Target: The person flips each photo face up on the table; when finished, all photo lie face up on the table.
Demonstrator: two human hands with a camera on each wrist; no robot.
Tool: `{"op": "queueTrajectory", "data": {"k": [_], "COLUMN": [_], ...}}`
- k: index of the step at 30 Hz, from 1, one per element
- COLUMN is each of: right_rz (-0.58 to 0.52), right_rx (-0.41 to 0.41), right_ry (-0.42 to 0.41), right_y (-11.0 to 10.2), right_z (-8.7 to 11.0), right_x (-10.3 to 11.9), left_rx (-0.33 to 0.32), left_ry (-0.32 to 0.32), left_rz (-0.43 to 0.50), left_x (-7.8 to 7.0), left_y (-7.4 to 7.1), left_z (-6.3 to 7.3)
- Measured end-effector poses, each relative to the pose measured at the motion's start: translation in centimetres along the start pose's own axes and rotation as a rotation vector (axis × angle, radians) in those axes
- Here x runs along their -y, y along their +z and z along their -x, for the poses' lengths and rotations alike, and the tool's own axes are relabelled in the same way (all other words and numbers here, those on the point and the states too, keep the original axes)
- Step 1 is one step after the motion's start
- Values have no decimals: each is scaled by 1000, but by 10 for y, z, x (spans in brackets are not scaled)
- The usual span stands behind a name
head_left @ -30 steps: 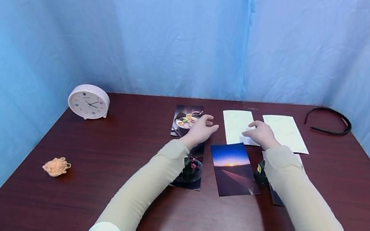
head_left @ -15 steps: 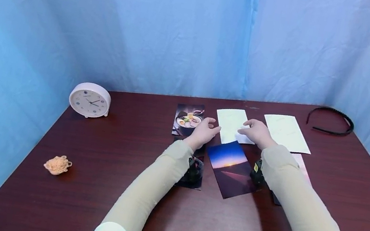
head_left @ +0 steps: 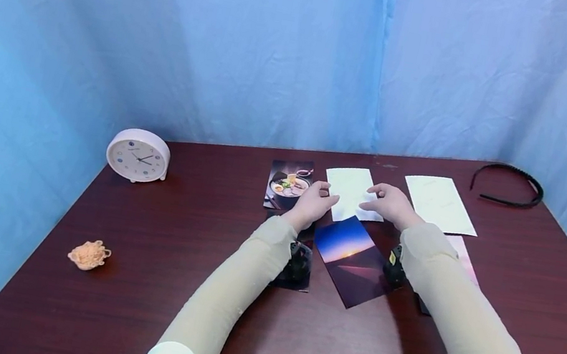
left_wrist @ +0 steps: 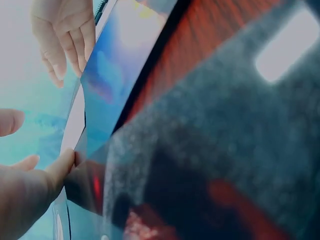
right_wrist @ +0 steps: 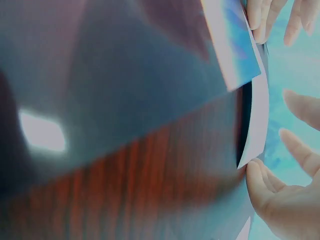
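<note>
In the head view a white sheet (head_left: 352,183) lies at the back middle of the table between both hands. My left hand (head_left: 311,205) is at its left edge, thumb and fingers apart. At its right edge is my right hand (head_left: 392,205), also with fingers spread. In the left wrist view the left thumb (left_wrist: 61,167) touches the sheet's edge; in the right wrist view the right thumb (right_wrist: 257,182) rests at a corner. A sunset photo (head_left: 351,258) lies tilted just in front of the sheet. The ramen photo (head_left: 288,187) lies left of it, near the left hand.
Another white sheet (head_left: 441,203) lies to the right, with a partly hidden pinkish picture (head_left: 465,258) before it. A dark photo (head_left: 304,280) shows under the left forearm. Around stand a white clock (head_left: 139,156), a small noodle-like basket (head_left: 89,255) and a black headband (head_left: 509,201).
The white sheet between the hands has slid left toward the ramen photo and sits straighter. The sunset photo has shifted slightly left and turned. The right hand has moved a little left.
</note>
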State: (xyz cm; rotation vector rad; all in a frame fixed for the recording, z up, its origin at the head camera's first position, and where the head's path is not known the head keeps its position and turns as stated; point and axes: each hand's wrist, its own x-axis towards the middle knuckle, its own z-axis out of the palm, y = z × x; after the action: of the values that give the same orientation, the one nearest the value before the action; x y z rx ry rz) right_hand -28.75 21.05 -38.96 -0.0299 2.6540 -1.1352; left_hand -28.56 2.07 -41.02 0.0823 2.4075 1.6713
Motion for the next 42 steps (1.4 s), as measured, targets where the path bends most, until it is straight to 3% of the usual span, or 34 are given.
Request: {"op": "queueTrajectory", "data": {"k": [3,9,16,24,34,37,39,42], "right_rz": [41,109,223,306,361,355,353,354], "right_rx": [18,-30,102,207,197,193,190,188], "right_ry": [-54,-139,-196,-209,-255,-251,-244,-241], "right_y": [-2,-3,3,11,13,11,9,6], "right_z": [1,2,6,10,11,12,13,15], "right_x": [-1,-2,4,10,9,8,6,3], "left_rx": [13,29,24,52,60,57,66,67], "left_ry": [0,7,-2,2,10,14,59,64], "left_rz": [7,25,40,50,46,14,25,21], "left_x": [1,1,2,4,4,7,23,25], "left_y": [0,-1,-1,0,-1,0,2,2], "left_z": [0,0,-1,-1,1,-2,-15,-17]}}
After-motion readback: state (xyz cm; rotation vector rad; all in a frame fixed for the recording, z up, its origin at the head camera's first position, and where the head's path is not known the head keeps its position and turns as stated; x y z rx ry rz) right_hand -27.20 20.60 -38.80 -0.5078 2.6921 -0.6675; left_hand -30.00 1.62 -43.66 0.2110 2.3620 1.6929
